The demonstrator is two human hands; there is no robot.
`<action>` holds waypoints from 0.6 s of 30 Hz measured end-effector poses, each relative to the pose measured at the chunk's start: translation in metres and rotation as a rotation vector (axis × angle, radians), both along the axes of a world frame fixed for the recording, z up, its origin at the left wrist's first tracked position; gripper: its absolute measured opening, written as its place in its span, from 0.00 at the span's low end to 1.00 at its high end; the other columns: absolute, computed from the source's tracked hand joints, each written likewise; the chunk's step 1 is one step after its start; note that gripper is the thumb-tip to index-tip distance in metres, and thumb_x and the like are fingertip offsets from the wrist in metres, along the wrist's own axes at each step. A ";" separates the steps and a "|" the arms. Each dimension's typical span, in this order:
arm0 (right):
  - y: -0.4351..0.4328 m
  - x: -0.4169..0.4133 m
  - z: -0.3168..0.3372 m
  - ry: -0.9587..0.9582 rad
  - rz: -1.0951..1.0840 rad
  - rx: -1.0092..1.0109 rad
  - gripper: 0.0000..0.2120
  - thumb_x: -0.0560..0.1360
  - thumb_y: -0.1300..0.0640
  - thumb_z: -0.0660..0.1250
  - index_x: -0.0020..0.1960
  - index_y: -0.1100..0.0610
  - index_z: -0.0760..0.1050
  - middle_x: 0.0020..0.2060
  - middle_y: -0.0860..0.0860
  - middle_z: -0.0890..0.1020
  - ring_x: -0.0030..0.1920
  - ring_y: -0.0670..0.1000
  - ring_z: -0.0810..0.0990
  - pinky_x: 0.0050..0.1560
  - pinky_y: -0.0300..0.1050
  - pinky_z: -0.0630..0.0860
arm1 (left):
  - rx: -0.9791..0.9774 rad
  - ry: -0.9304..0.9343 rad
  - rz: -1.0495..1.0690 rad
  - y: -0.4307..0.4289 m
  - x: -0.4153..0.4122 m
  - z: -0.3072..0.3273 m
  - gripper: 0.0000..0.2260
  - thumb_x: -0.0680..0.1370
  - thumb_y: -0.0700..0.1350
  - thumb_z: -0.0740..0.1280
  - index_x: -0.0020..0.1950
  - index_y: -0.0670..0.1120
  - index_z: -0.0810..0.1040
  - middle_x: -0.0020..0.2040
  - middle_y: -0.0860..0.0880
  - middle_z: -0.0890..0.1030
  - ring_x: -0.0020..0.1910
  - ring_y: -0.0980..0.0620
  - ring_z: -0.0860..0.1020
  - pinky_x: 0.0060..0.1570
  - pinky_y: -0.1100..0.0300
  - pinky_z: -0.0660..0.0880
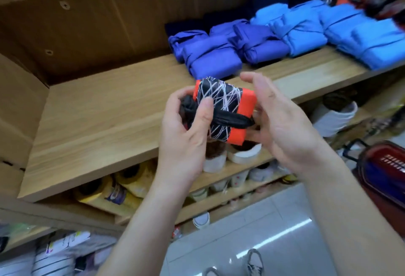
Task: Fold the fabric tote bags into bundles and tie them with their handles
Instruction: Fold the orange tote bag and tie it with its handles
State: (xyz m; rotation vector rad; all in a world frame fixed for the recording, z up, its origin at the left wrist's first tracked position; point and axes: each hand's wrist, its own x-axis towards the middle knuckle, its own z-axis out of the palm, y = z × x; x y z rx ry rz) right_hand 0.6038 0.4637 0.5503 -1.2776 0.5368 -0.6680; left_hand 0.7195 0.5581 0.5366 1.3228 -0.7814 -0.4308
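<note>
The left hand (186,131), lowest and nearest at the middle of the frame, is closed around the left end of a bundle (225,111), thumb pressed on its front and fingers curled behind. The bundle is a folded orange tote with a black panel scribbled in white lines, and a black handle (232,120) is wrapped across it and knotted at the left end under the thumb. The right hand (282,122) is open, fingers spread and lightly curved, cupping the bundle's right side; whether the lower fingers touch it cannot be told. Both hands hold the bundle in the air in front of a wooden shelf (105,126). In the upper right of the frame, tied blue bundles (285,37) lie in a row on that shelf, dark blue at the left, lighter toward the right. Below, lower shelves carry shoes (243,154), and pale floor (252,232) fills the bottom right.
</note>
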 end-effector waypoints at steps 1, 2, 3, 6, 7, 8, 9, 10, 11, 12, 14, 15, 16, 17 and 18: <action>-0.001 -0.011 -0.003 -0.002 0.016 0.015 0.28 0.67 0.40 0.67 0.65 0.45 0.70 0.51 0.48 0.84 0.50 0.49 0.83 0.50 0.55 0.82 | 0.001 -0.004 -0.039 -0.004 -0.007 -0.003 0.09 0.77 0.48 0.66 0.57 0.50 0.76 0.51 0.51 0.82 0.51 0.54 0.80 0.56 0.51 0.78; -0.002 -0.021 -0.006 0.000 -0.002 0.015 0.31 0.65 0.44 0.70 0.67 0.45 0.68 0.49 0.47 0.85 0.50 0.49 0.84 0.49 0.54 0.82 | 0.014 -0.011 -0.084 -0.008 -0.013 -0.006 0.10 0.77 0.47 0.66 0.57 0.50 0.76 0.52 0.50 0.82 0.51 0.54 0.81 0.56 0.52 0.78; -0.004 -0.031 -0.012 0.011 -0.050 -0.003 0.33 0.65 0.48 0.72 0.68 0.47 0.68 0.46 0.47 0.85 0.48 0.49 0.84 0.49 0.52 0.82 | 0.040 -0.018 -0.129 -0.011 -0.019 -0.009 0.11 0.76 0.47 0.67 0.58 0.49 0.77 0.53 0.50 0.83 0.51 0.54 0.81 0.56 0.53 0.78; -0.016 -0.060 -0.024 0.063 -0.184 -0.097 0.28 0.67 0.54 0.76 0.65 0.52 0.72 0.44 0.48 0.85 0.47 0.49 0.83 0.51 0.47 0.81 | 0.164 -0.035 -0.255 -0.021 -0.035 -0.016 0.13 0.75 0.49 0.68 0.58 0.49 0.79 0.52 0.49 0.84 0.51 0.52 0.82 0.53 0.55 0.78; -0.020 -0.072 -0.026 0.103 -0.191 -0.157 0.24 0.68 0.55 0.77 0.62 0.53 0.74 0.45 0.48 0.84 0.47 0.48 0.83 0.51 0.46 0.81 | 0.207 -0.050 -0.292 -0.026 -0.039 -0.018 0.13 0.74 0.51 0.69 0.58 0.49 0.80 0.51 0.50 0.85 0.51 0.52 0.82 0.52 0.55 0.78; -0.025 -0.084 -0.027 0.142 -0.180 -0.199 0.21 0.69 0.55 0.76 0.61 0.53 0.76 0.46 0.48 0.83 0.47 0.47 0.82 0.51 0.43 0.80 | 0.243 -0.075 -0.328 -0.030 -0.044 -0.019 0.14 0.73 0.53 0.69 0.56 0.50 0.80 0.50 0.50 0.85 0.50 0.52 0.82 0.51 0.54 0.78; -0.030 -0.098 -0.027 0.177 -0.158 -0.223 0.21 0.69 0.55 0.76 0.60 0.53 0.76 0.46 0.48 0.83 0.46 0.46 0.82 0.49 0.41 0.80 | 0.275 -0.111 -0.366 -0.035 -0.048 -0.019 0.15 0.72 0.55 0.70 0.55 0.51 0.81 0.49 0.50 0.85 0.49 0.51 0.83 0.51 0.53 0.78; -0.034 -0.111 -0.025 0.201 -0.137 -0.230 0.21 0.69 0.56 0.76 0.61 0.53 0.76 0.46 0.48 0.83 0.45 0.45 0.82 0.48 0.39 0.79 | 0.301 -0.156 -0.409 -0.041 -0.054 -0.018 0.16 0.70 0.58 0.71 0.54 0.52 0.81 0.48 0.49 0.85 0.48 0.48 0.82 0.52 0.50 0.79; -0.039 -0.124 -0.025 0.217 -0.118 -0.235 0.23 0.69 0.56 0.74 0.63 0.53 0.75 0.45 0.47 0.83 0.45 0.45 0.82 0.47 0.39 0.79 | 0.323 -0.193 -0.457 -0.048 -0.061 -0.017 0.16 0.69 0.59 0.72 0.52 0.52 0.82 0.47 0.47 0.85 0.48 0.44 0.82 0.52 0.45 0.79; -0.043 -0.137 -0.025 0.225 -0.109 -0.237 0.25 0.68 0.56 0.73 0.64 0.52 0.74 0.45 0.47 0.84 0.45 0.45 0.82 0.46 0.39 0.79 | 0.334 -0.217 -0.499 -0.055 -0.069 -0.016 0.15 0.68 0.59 0.73 0.50 0.53 0.83 0.46 0.44 0.84 0.46 0.41 0.81 0.51 0.42 0.79; -0.054 -0.163 -0.028 0.214 -0.134 -0.219 0.26 0.69 0.56 0.71 0.66 0.51 0.72 0.45 0.50 0.85 0.45 0.46 0.83 0.46 0.40 0.79 | 0.327 -0.228 -0.520 -0.070 -0.089 -0.014 0.11 0.68 0.56 0.75 0.46 0.53 0.84 0.43 0.40 0.83 0.39 0.42 0.81 0.45 0.42 0.79; -0.060 -0.177 -0.030 0.205 -0.166 -0.199 0.25 0.70 0.55 0.69 0.67 0.52 0.71 0.47 0.52 0.85 0.46 0.47 0.83 0.47 0.42 0.79 | 0.318 -0.234 -0.503 -0.078 -0.099 -0.014 0.09 0.69 0.55 0.75 0.44 0.52 0.84 0.42 0.39 0.83 0.37 0.45 0.79 0.42 0.44 0.79; -0.066 -0.192 -0.033 0.206 -0.200 -0.180 0.24 0.72 0.54 0.68 0.67 0.53 0.71 0.49 0.55 0.85 0.48 0.50 0.83 0.49 0.45 0.80 | 0.308 -0.258 -0.474 -0.087 -0.109 -0.013 0.10 0.69 0.55 0.74 0.44 0.51 0.83 0.42 0.38 0.83 0.36 0.45 0.78 0.40 0.46 0.78; -0.073 -0.207 -0.036 0.223 -0.232 -0.165 0.23 0.73 0.52 0.66 0.67 0.53 0.72 0.50 0.57 0.85 0.48 0.52 0.83 0.50 0.49 0.80 | 0.304 -0.292 -0.440 -0.094 -0.120 -0.012 0.10 0.70 0.55 0.74 0.44 0.49 0.83 0.41 0.39 0.83 0.35 0.43 0.78 0.39 0.47 0.77; -0.080 -0.223 -0.039 0.252 -0.260 -0.160 0.20 0.75 0.51 0.65 0.67 0.52 0.73 0.49 0.57 0.84 0.48 0.53 0.82 0.50 0.51 0.78 | 0.299 -0.326 -0.409 -0.102 -0.130 -0.010 0.10 0.71 0.55 0.73 0.44 0.49 0.83 0.41 0.40 0.83 0.35 0.42 0.78 0.39 0.48 0.76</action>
